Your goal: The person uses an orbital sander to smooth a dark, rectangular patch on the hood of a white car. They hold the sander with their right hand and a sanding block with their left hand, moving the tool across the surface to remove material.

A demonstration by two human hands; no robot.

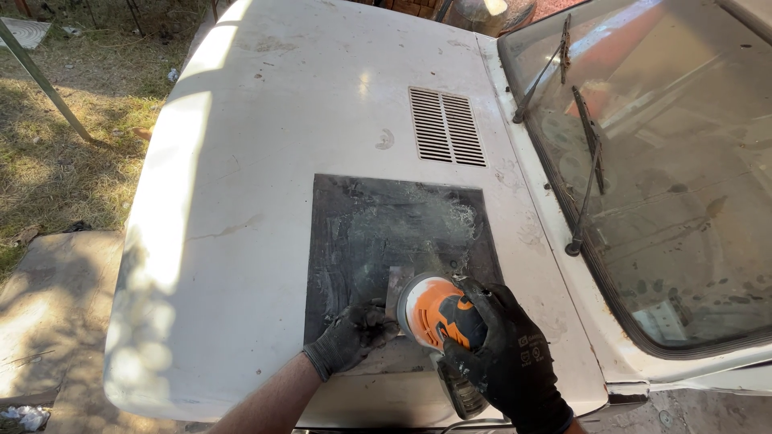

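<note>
Gloved right hand (507,362) closed around an orange sander (441,313), sanding a dark patch (378,233) on a white car hood (257,145).
Sander sits at the patch's near edge; left hand (350,337) lies flat beside it, holding nothing. Sanding looks partway done; next passes call for steady, even pressure farther up.

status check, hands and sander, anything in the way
Right hand gripping orange sander, pad down on dark square patch. Left hand flat on the patch beside it. White hood around, nothing blocking.
</note>
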